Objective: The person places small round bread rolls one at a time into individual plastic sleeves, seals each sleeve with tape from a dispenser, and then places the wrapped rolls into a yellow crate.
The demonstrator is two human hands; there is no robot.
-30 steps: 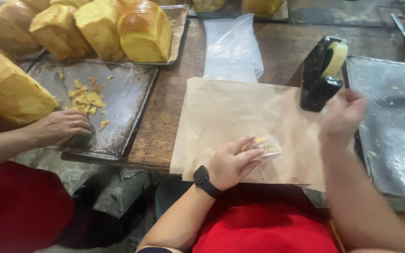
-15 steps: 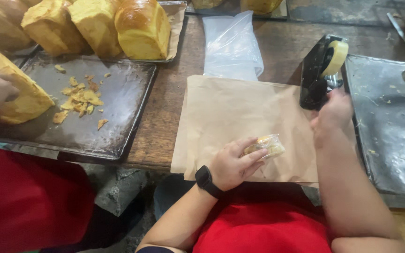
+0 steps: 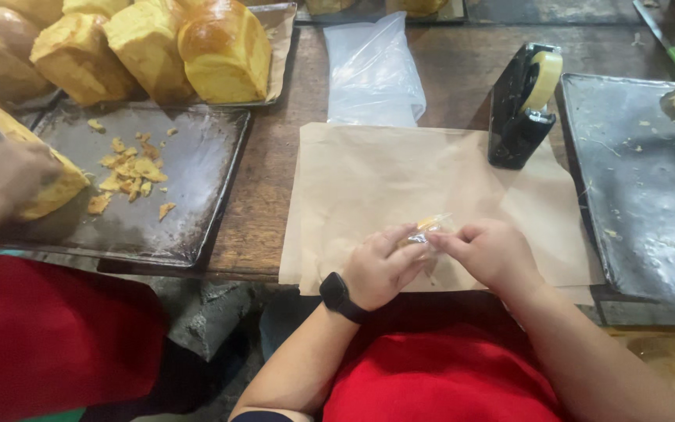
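— What are they holding?

— A small clear-wrapped packet [image 3: 425, 232] with something yellowish inside, pinched between both hands over the near edge of the brown paper sheet [image 3: 400, 184]. The left hand [image 3: 380, 266], a black watch [image 3: 341, 297] on its wrist, closes on it from seven o'clock; the right hand [image 3: 486, 252] grips it from four o'clock.

— And around it?

— A black tape dispenser [image 3: 521, 109] stands at one o'clock, a clear plastic bag [image 3: 373, 70] at twelve. Dark baking trays lie at three [image 3: 642, 195] and nine [image 3: 181, 187], the latter scattered with crumbs [image 3: 130, 168]. Golden loaves [image 3: 189, 47] sit at ten o'clock, where another person's hand [image 3: 5, 176] rests on a loaf.
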